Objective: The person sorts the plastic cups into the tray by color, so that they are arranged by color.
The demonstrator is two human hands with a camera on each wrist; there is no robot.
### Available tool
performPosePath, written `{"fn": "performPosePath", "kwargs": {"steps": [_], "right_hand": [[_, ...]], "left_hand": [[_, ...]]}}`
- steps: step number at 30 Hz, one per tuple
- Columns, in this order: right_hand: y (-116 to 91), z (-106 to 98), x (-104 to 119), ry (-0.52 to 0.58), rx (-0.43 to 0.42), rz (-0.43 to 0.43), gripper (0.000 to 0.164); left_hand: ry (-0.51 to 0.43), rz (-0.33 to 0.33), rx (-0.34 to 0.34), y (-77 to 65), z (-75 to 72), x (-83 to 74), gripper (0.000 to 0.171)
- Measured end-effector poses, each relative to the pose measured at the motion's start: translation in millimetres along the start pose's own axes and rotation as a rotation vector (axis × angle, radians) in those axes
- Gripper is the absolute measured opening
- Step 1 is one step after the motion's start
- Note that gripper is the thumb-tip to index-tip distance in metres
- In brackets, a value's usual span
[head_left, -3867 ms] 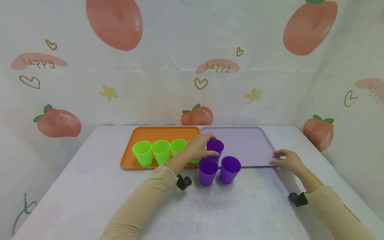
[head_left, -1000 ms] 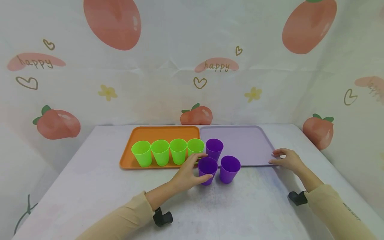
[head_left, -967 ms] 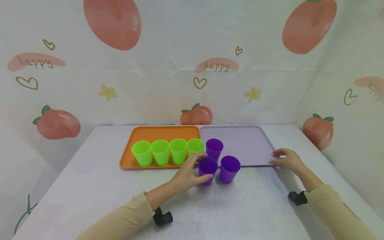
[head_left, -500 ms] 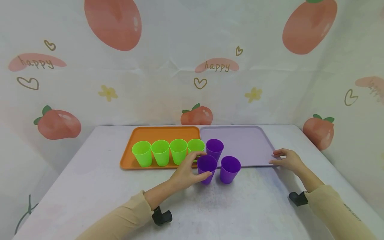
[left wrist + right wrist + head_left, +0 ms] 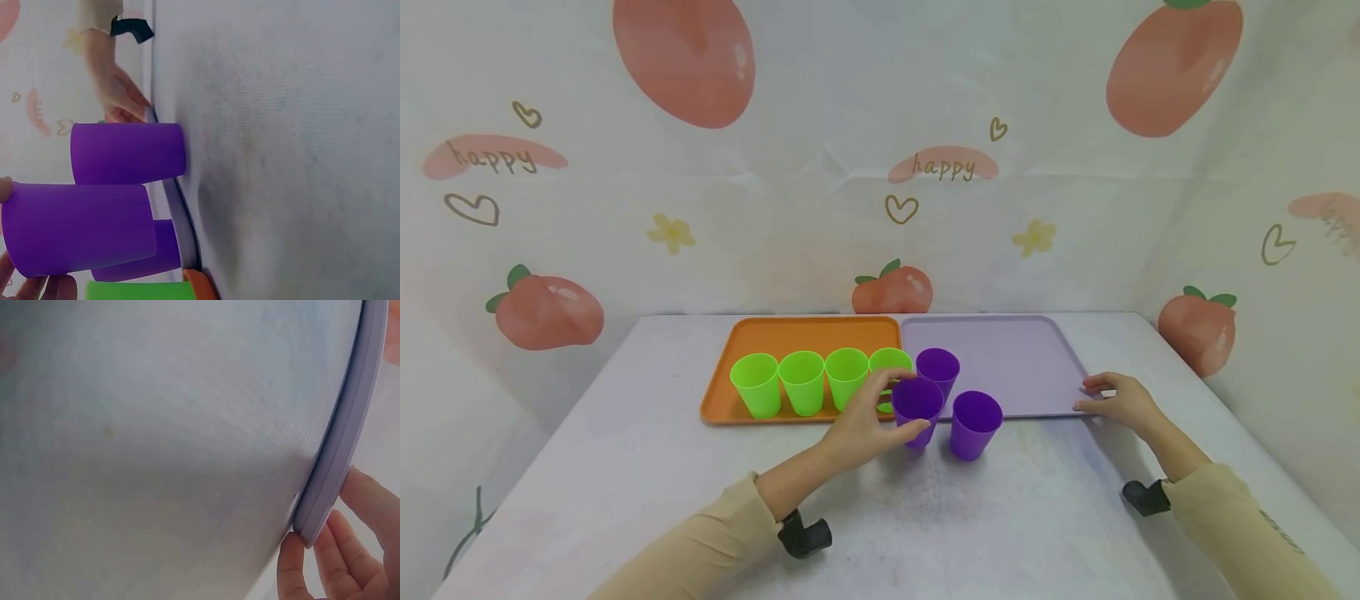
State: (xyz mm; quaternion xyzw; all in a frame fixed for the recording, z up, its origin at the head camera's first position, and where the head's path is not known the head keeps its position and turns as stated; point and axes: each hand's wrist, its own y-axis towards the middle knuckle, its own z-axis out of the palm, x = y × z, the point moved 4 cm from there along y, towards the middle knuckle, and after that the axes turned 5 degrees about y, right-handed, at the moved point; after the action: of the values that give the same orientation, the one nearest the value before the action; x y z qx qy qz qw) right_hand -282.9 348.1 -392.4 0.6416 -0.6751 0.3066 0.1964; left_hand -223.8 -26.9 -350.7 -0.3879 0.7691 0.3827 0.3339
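Observation:
My left hand (image 5: 859, 427) grips a purple cup (image 5: 917, 407) between thumb and fingers. In the left wrist view this gripped cup (image 5: 78, 228) hangs off the table surface, its base free. A second purple cup (image 5: 975, 425) stands on the table just right of it. Behind, a third purple cup (image 5: 940, 367) stands at the left front of the lavender tray (image 5: 1015, 358), beside the row of green cups. My right hand (image 5: 1122, 403) holds that tray's front right corner; in the right wrist view its thumb and fingers pinch the rim (image 5: 340, 437).
An orange tray (image 5: 797, 332) lies against the lavender tray's left side. Several green cups stand in a row along its front, among them one at the left end (image 5: 756, 387). A patterned cloth (image 5: 820, 167) hangs behind the white table (image 5: 625, 467).
Earlier my left hand was at the purple cup on the lavender tray. It came back to the front left purple cup, took hold and raised it slightly. The right hand stayed put.

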Motion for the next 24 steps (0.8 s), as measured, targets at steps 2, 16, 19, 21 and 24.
{"fn": "performPosePath", "kwargs": {"steps": [2, 16, 19, 21, 24], "right_hand": [[-0.1, 0.5, -0.4, 0.004, 0.000, 0.000, 0.063], [0.2, 1.1, -1.0, 0.001, 0.004, 0.012, 0.063], [0.3, 1.1, -1.2, 0.000, 0.003, 0.011, 0.063], [0.4, 1.0, -1.4, -0.001, 0.003, 0.009, 0.063], [0.3, 0.7, -2.0, -0.001, 0.002, 0.007, 0.063]], "left_hand": [[0.002, 0.005, -0.008, 0.8, -0.9, -0.7, 0.056], [0.003, 0.067, -0.056, 8.4, -7.7, -9.9, 0.053], [0.010, 0.071, -0.061, 10.3, -9.8, -12.4, 0.053], [0.019, 0.073, -0.064, 11.7, -11.3, -14.2, 0.053], [0.034, 0.081, -0.068, 14.4, -13.7, -17.5, 0.052]]}}
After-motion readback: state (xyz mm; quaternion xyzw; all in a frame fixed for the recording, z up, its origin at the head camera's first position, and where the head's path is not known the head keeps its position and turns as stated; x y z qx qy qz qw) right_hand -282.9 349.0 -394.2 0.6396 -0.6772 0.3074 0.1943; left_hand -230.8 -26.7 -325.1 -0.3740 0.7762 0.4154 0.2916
